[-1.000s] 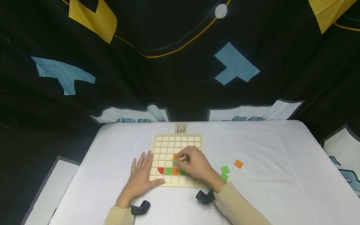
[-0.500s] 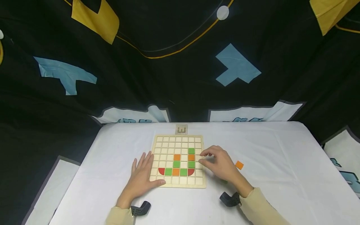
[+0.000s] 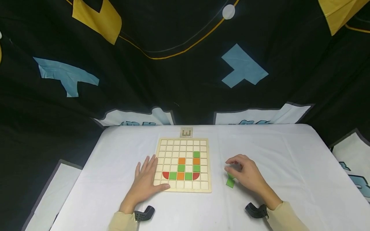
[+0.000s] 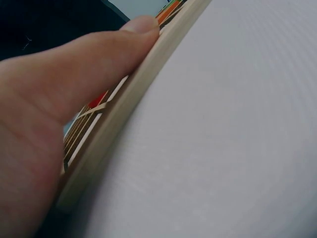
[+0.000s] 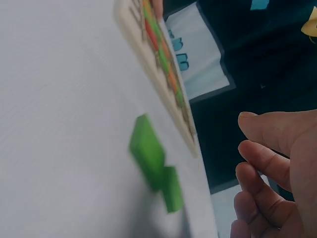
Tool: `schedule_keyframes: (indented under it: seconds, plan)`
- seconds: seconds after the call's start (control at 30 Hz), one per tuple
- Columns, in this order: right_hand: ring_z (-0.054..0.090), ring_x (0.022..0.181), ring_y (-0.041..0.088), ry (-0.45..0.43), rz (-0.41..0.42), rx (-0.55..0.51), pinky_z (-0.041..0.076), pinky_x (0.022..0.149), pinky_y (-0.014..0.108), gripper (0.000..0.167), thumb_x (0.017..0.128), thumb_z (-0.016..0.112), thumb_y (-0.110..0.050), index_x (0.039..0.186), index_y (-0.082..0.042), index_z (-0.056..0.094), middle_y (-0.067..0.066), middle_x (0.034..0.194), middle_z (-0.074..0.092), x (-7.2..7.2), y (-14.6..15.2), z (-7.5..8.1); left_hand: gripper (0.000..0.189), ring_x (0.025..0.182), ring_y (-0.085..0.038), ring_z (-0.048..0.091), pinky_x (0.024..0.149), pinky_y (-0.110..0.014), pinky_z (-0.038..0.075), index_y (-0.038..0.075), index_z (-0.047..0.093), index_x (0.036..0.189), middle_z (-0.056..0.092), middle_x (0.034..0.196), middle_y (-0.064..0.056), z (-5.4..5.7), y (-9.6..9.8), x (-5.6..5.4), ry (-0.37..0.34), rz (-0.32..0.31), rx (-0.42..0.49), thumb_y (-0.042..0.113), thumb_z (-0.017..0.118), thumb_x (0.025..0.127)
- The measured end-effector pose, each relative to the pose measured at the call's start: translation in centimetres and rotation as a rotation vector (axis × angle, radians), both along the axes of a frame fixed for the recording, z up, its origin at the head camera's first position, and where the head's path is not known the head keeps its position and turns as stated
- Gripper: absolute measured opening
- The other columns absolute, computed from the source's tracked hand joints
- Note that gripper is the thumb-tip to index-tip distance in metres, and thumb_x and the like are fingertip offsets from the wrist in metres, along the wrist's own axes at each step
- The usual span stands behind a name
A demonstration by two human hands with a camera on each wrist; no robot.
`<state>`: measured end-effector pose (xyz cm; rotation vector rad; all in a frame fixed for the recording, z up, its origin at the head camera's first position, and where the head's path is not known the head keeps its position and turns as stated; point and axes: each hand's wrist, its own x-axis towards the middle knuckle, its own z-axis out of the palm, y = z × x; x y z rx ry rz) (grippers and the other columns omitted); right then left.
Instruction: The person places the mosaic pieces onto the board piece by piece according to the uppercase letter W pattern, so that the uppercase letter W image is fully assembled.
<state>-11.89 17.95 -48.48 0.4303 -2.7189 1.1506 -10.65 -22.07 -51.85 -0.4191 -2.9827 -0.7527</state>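
My left hand lies with straight, spread fingers along the left side of a pale wooden grid board. In the left wrist view its thumb rests over the board's front edge. Coloured tiles fill some of the board's squares: green, orange and rounded red ones. To the right of the board, my right hand hovers above the table with loosely bent fingers. Thumb and fingertips are apart in the right wrist view, nothing between them. Two green tiles lie beneath the fingertips, one partly covered.
A small card with a grid pattern lies behind the board. White cloth covers the table, and a dark curtain with coloured shapes hangs behind it. A black device is worn at each wrist.
My right hand has moved right, from over the board to the loose tiles. The loose orange tile seen earlier is now hidden by that hand. My left hand has stayed put.
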Motion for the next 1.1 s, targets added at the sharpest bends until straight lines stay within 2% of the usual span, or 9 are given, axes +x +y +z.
schedule_keyframes:
  seconds: [0.1,0.23,0.4,0.53,0.73,0.97,1.1]
  plan:
    - [0.052,0.078,0.014,0.001,0.003,0.021,0.045,0.068,0.028,0.016,0.086,0.080,-0.022,0.100,-0.016,0.076,-0.007,0.096,0.068,0.3,0.6,-0.3,0.122,0.153,-0.040,0.008,0.118,-0.063,-0.003,-0.002,0.025,0.157,0.020,0.165,-0.017,0.1,0.0,0.0,-0.004,0.002,-0.001,0.074,0.071,0.074]
    - [0.051,0.079,0.015,0.001,0.023,0.034,0.044,0.068,0.027,0.019,0.086,0.080,-0.020,0.104,-0.014,0.076,-0.005,0.096,0.067,0.6,1.2,-0.7,0.121,0.153,-0.040,0.008,0.118,-0.063,-0.003,-0.002,0.026,0.157,0.020,0.165,-0.017,0.2,0.1,0.0,-0.001,0.004,-0.003,0.073,0.071,0.074]
    - [0.053,0.085,0.014,-0.014,0.064,0.072,0.047,0.071,0.029,0.024,0.085,0.081,-0.019,0.108,-0.015,0.075,-0.006,0.102,0.068,0.8,1.9,-0.7,0.121,0.153,-0.040,0.008,0.118,-0.063,-0.003,-0.002,0.025,0.157,0.020,0.165,-0.017,0.3,0.1,-0.1,-0.006,0.006,-0.010,0.072,0.072,0.074]
    - [0.055,0.091,0.014,-0.062,0.087,0.108,0.050,0.076,0.032,0.029,0.083,0.083,-0.016,0.110,-0.015,0.074,-0.006,0.106,0.067,0.9,2.4,-0.6,0.121,0.153,-0.040,0.009,0.118,-0.063,-0.003,-0.002,0.026,0.157,0.020,0.165,-0.018,0.4,0.1,0.0,-0.008,0.005,-0.007,0.072,0.072,0.073]
    - [0.059,0.103,0.017,-0.109,0.102,0.165,0.052,0.086,0.041,0.031,0.084,0.080,-0.010,0.114,-0.015,0.073,-0.004,0.111,0.066,0.9,2.7,-0.6,0.121,0.153,-0.040,0.009,0.118,-0.063,-0.003,-0.003,0.026,0.157,0.020,0.165,-0.017,0.3,0.0,0.0,-0.001,0.000,0.000,0.071,0.073,0.074]
    - [0.059,0.107,0.021,-0.112,0.110,0.233,0.052,0.091,0.047,0.033,0.083,0.079,-0.007,0.115,-0.013,0.073,-0.001,0.112,0.065,0.9,2.5,-0.5,0.120,0.152,-0.041,0.010,0.118,-0.063,-0.003,-0.003,0.027,0.156,0.021,0.165,-0.017,0.2,-0.1,0.2,0.012,-0.004,0.002,0.071,0.072,0.074]
    - [0.059,0.110,0.024,-0.120,0.113,0.256,0.051,0.095,0.049,0.030,0.082,0.081,-0.009,0.111,-0.013,0.075,-0.002,0.111,0.065,0.7,2.5,-0.5,0.119,0.152,-0.041,0.011,0.118,-0.064,-0.002,-0.004,0.027,0.156,0.022,0.165,-0.018,0.1,-0.1,0.1,0.021,-0.006,0.004,0.071,0.072,0.074]
